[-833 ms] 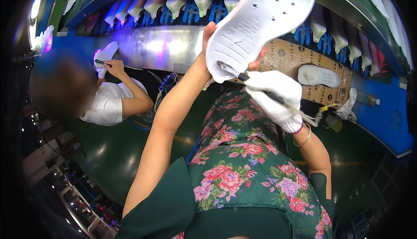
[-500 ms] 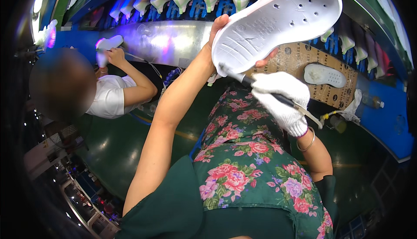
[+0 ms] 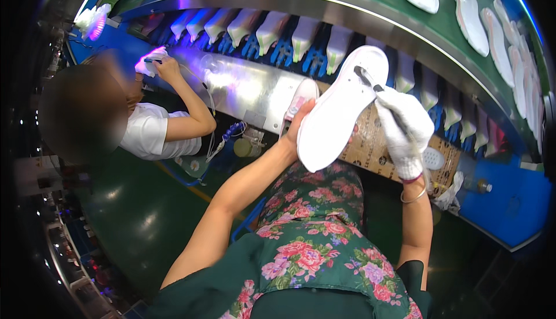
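White shoe sole [image 3: 339,113] held up, brush on its top end.

Gripped from the side by bare left hand [image 3: 301,125], fingers curled round it. Tipped lower and turned more edge-on than a moment back. Gloved right hand [image 3: 405,128] closed on thin brush [image 3: 370,84], now at sole's tip. Cardboard sheet [image 3: 370,145] behind; co-worker's hand [image 3: 165,67] far left.

One head camera looks steeply down from above, close over the person's floral apron [image 3: 313,249], facing forward to the curved conveyor [image 3: 324,0] across the upper edge.
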`<state>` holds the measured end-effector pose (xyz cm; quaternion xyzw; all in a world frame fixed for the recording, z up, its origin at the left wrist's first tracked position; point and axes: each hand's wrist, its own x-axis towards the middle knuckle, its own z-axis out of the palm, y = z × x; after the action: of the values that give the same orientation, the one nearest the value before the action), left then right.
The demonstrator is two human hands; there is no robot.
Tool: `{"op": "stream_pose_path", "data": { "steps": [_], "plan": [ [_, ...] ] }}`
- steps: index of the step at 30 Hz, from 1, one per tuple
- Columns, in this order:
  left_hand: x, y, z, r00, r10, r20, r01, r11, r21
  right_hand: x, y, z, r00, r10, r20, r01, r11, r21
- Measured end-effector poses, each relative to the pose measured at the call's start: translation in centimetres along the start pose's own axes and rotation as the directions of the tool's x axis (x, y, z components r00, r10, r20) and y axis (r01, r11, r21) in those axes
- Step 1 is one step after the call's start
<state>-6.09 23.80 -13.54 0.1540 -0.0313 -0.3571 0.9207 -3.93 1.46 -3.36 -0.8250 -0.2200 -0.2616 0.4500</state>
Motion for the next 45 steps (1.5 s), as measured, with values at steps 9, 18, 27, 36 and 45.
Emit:
{"op": "stream_pose_path", "data": {
  "steps": [9, 18, 27, 36, 45],
  "plan": [
    [-2.6, 6.8, 3.1, 0.927, 0.133, 0.351, -0.176, 0.980, 0.094, -3.0, -3.5, -1.9, 0.763, 0.608, 0.218, -0.528, 0.392, 0.753],
    [10.1, 19.1, 10.3, 0.931, 0.362, -0.036, -0.357, 0.889, -0.289, -7.2, -1.4, 2.3, 0.680, 0.674, 0.288, -0.662, 0.397, 0.636],
    [11.4, 22.1, 7.7, 0.425, 0.848, 0.316, 0.241, -0.442, 0.864, -11.1, -0.9, 4.5, 0.495, 0.792, 0.358, -0.749, 0.180, 0.637],
    [17.6, 33.6, 2.7, 0.429, 0.746, 0.509, 0.422, -0.664, 0.617, -12.4, -1.1, 5.5, 0.474, 0.820, 0.320, -0.756, 0.193, 0.625],
    [8.4, 39.3, 1.8, 0.430, 0.730, 0.531, 0.418, -0.683, 0.599, -13.1, -0.5, 5.9, 0.397, 0.867, 0.302, -0.749, 0.116, 0.652]
  ]
}}
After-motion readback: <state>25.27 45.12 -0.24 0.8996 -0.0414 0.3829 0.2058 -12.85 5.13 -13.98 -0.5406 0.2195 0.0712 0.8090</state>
